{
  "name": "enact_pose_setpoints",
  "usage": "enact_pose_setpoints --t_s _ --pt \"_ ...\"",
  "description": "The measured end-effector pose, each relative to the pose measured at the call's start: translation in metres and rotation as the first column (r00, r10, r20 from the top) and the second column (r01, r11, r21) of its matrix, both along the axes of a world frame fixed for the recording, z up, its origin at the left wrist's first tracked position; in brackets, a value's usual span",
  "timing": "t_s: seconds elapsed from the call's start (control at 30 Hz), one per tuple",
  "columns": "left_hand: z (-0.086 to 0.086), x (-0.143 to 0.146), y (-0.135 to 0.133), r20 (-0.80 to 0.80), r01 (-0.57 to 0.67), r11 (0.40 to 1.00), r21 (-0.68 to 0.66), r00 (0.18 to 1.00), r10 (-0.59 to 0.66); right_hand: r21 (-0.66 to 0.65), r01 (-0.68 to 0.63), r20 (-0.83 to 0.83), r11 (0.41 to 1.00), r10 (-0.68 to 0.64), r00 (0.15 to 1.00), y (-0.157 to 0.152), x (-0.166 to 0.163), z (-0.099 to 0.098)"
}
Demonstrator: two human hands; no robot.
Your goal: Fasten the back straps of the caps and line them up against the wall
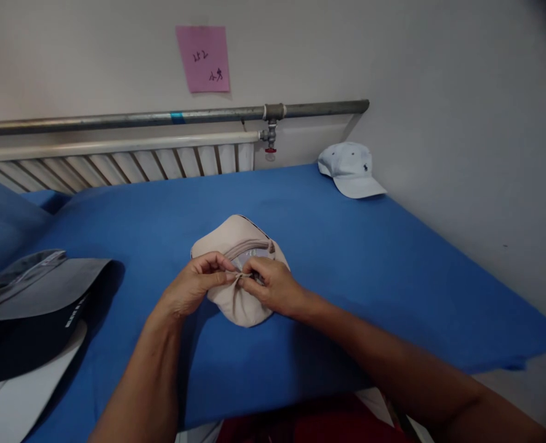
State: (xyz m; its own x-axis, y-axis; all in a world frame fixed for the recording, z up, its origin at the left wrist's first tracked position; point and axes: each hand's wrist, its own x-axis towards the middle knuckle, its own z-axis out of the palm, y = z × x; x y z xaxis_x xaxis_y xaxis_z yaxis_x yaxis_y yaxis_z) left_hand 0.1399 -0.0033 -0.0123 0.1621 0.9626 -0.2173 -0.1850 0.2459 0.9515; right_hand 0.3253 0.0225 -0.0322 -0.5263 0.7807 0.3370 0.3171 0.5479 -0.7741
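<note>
A beige cap [236,241] lies upside down on the blue cloth-covered table [356,258], its inner band showing. My left hand [194,286] pinches the cap's thin back strap from the left, fingers closed. My right hand [273,284] pinches the same strap from the right, fingertips nearly touching the left ones. Both hands rest over the near half of the cap.
A pale blue cap [350,169] sits at the far right near the wall. A stack of dark and white caps [28,307] lies at the left edge. A radiator [116,161] and a pipe [171,115] run along the back wall under a pink note [203,58].
</note>
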Motion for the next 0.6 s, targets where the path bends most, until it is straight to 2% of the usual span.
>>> enact_pose_setpoints --t_s 0.13,0.27,0.6 --pt "0.001 -0.003 0.002 0.007 -0.041 0.999 -0.033 0.999 0.041 -0.112 -0.102 -0.098 0.988 0.091 0.991 0.003 0.006 0.002" --pt "0.003 -0.006 0.002 0.015 -0.066 0.997 -0.028 0.998 0.066 -0.231 -0.145 -0.169 0.962 0.108 0.980 0.006 0.010 0.004" --pt "0.002 -0.009 0.000 0.044 0.022 0.999 -0.027 0.999 -0.020 -0.276 -0.204 -0.171 0.939 0.161 0.972 0.004 0.017 0.011"
